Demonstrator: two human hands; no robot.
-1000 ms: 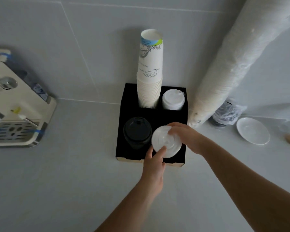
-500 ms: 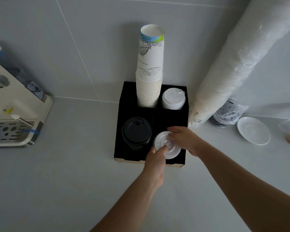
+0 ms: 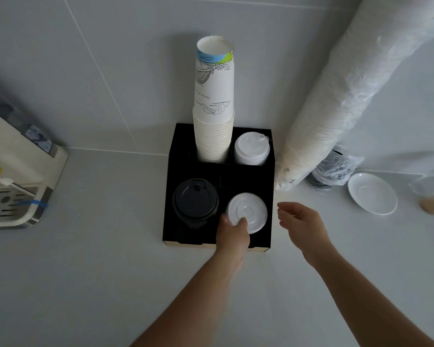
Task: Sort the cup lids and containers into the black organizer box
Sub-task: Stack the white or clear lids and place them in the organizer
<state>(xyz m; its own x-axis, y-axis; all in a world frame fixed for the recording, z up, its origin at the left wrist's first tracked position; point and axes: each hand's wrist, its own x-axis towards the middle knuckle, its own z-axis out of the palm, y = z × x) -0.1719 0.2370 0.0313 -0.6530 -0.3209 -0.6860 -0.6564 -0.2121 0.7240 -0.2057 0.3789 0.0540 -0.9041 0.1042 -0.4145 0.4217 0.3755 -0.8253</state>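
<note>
My two arms come into view from the bottom edge, both bare from the forearm down: I see no sleeve or cuff on either one. My left hand [image 3: 232, 235] has no ring, watch or band that I can see, and its wrist is plain. My right hand [image 3: 302, 225] is just as unadorned, with no glove and a bare wrist. My nails look short on the fingers that show, though the light is dim and I cannot tell whether they carry any polish. Both forearms look smooth and unmarked in this light.
</note>
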